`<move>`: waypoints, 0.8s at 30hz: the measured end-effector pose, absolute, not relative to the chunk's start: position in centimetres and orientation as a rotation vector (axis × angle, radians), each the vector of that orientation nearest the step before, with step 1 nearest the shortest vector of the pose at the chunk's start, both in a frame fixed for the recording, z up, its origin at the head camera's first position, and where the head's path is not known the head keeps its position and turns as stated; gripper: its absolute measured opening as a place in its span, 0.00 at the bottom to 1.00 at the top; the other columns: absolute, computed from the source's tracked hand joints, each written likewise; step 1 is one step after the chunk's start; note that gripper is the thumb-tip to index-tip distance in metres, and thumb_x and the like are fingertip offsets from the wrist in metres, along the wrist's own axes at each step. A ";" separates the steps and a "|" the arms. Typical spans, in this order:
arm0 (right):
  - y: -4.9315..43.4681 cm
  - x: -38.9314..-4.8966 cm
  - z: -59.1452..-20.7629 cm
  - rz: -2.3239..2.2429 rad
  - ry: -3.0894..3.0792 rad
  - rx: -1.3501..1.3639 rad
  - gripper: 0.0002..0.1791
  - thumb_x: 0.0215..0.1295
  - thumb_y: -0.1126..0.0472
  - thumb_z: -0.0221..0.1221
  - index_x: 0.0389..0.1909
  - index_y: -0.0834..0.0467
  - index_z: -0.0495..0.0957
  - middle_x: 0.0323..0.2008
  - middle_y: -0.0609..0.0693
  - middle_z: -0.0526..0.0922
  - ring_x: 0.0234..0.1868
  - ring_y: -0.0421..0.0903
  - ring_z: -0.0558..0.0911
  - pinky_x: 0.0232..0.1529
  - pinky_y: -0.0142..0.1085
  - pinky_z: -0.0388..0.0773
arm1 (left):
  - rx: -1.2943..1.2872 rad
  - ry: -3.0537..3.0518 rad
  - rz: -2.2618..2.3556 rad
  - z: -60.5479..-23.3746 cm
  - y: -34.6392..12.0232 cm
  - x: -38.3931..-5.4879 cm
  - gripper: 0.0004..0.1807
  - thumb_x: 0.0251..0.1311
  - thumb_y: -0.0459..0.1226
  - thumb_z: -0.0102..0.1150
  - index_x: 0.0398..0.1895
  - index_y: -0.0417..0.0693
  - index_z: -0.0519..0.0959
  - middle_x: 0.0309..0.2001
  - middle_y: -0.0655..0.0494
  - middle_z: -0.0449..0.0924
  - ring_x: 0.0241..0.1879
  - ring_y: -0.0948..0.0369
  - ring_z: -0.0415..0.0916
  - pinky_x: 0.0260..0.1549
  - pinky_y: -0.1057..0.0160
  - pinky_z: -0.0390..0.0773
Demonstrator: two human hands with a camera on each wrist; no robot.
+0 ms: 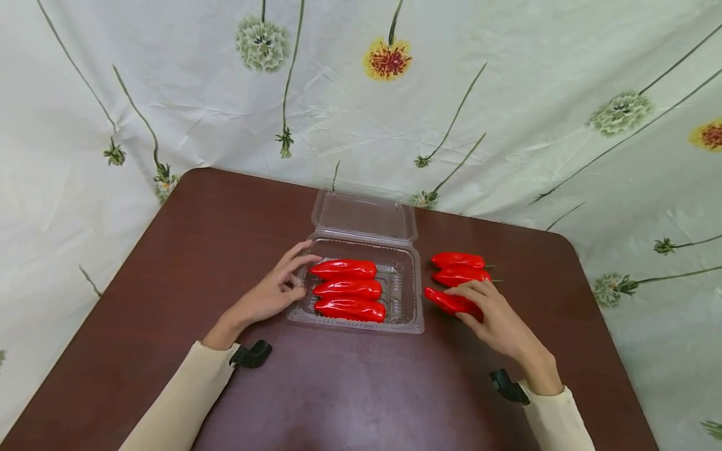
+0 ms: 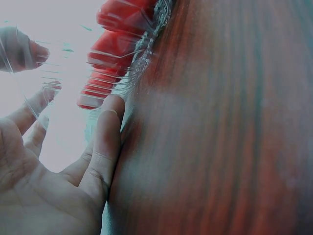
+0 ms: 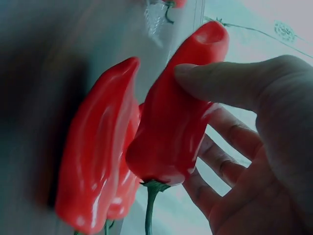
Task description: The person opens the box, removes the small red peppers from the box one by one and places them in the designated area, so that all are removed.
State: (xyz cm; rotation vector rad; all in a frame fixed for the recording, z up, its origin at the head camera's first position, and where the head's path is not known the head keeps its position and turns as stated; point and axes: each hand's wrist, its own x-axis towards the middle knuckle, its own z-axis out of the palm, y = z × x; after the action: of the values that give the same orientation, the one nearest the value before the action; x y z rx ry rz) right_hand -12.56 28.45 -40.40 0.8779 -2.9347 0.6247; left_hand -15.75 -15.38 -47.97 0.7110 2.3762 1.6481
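My left hand (image 1: 265, 295) rests at the left side of a clear plastic clamshell box (image 1: 418, 285), fingertips at its rim, fingers fairly straight. The hinged lid (image 1: 363, 216) lies folded back behind the box. Inside sit three glossy red peppers (image 1: 346, 289) in a stack of rows, green stems pointing right. To the right of the box, my right hand (image 1: 499, 322) holds another red pepper (image 3: 171, 127) between thumb and fingers, its stem end nearer my wrist. Two more red peppers (image 1: 458, 260) lie side by side just beyond that hand.
Everything stands on a dark reddish-brown table (image 1: 225, 213) with rounded far corners. A pale cloth (image 1: 197, 88) printed with flowers hangs behind and beside it. Dark straps (image 1: 251, 354) sit at both wrists over cream sleeves (image 1: 180, 394).
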 end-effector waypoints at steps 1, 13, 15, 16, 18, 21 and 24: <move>28.7 -12.3 -40.6 0.613 -2.925 0.874 0.27 0.54 0.71 0.70 0.56 0.51 0.80 0.55 0.50 0.80 0.58 0.51 0.74 0.55 0.52 0.76 | 0.707 2.377 1.645 -48.0 -15.4 -15.7 0.35 0.61 0.23 0.54 0.72 0.47 0.65 0.81 0.55 0.40 0.34 0.60 0.73 0.36 0.68 0.76; 31.4 -9.8 -41.9 0.523 -2.936 0.778 0.30 0.47 0.74 0.73 0.53 0.53 0.82 0.49 0.47 0.81 0.48 0.44 0.72 0.43 0.39 0.79 | 0.713 2.391 1.637 -48.2 -15.4 -16.0 0.35 0.59 0.23 0.54 0.72 0.49 0.66 0.80 0.55 0.41 0.37 0.59 0.73 0.37 0.67 0.77; 31.6 -9.7 -42.1 0.523 -2.934 0.778 0.30 0.47 0.74 0.73 0.53 0.53 0.82 0.48 0.47 0.81 0.47 0.44 0.72 0.42 0.39 0.78 | 0.710 2.387 1.636 -48.1 -15.4 -15.9 0.35 0.60 0.23 0.54 0.72 0.49 0.66 0.81 0.55 0.40 0.36 0.59 0.73 0.37 0.67 0.77; 31.7 -9.6 -42.2 0.523 -2.931 0.780 0.30 0.46 0.74 0.73 0.53 0.53 0.82 0.48 0.47 0.81 0.47 0.44 0.72 0.42 0.39 0.78 | 0.708 2.388 1.634 -48.1 -15.4 -15.9 0.35 0.60 0.22 0.54 0.72 0.50 0.66 0.81 0.56 0.40 0.36 0.59 0.73 0.37 0.67 0.77; 31.8 -9.6 -42.4 0.521 -2.924 0.783 0.30 0.46 0.75 0.73 0.53 0.53 0.82 0.47 0.47 0.81 0.47 0.44 0.72 0.42 0.39 0.78 | 0.707 2.390 1.631 -48.1 -15.4 -15.9 0.35 0.60 0.22 0.54 0.72 0.50 0.66 0.81 0.55 0.40 0.36 0.58 0.73 0.37 0.67 0.77; 31.9 -9.6 -42.7 0.521 -2.916 0.784 0.30 0.46 0.75 0.73 0.53 0.53 0.82 0.47 0.47 0.81 0.47 0.44 0.73 0.43 0.40 0.78 | 0.698 2.396 1.625 -48.0 -15.4 -15.9 0.35 0.60 0.22 0.54 0.72 0.50 0.66 0.81 0.55 0.40 0.38 0.58 0.72 0.37 0.67 0.76; 31.9 -9.7 -43.0 0.514 -2.918 0.780 0.30 0.46 0.75 0.73 0.52 0.54 0.81 0.47 0.47 0.82 0.47 0.44 0.73 0.44 0.42 0.78 | 0.699 2.396 1.623 -47.9 -15.4 -15.8 0.35 0.60 0.22 0.53 0.72 0.49 0.66 0.81 0.55 0.40 0.37 0.58 0.72 0.37 0.68 0.75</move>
State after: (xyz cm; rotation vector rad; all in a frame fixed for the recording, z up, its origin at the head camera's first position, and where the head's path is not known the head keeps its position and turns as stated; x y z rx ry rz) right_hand -9.72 31.89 -42.97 0.7796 -2.9175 0.5141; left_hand -15.80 -15.41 -47.85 0.6986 2.3959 1.6234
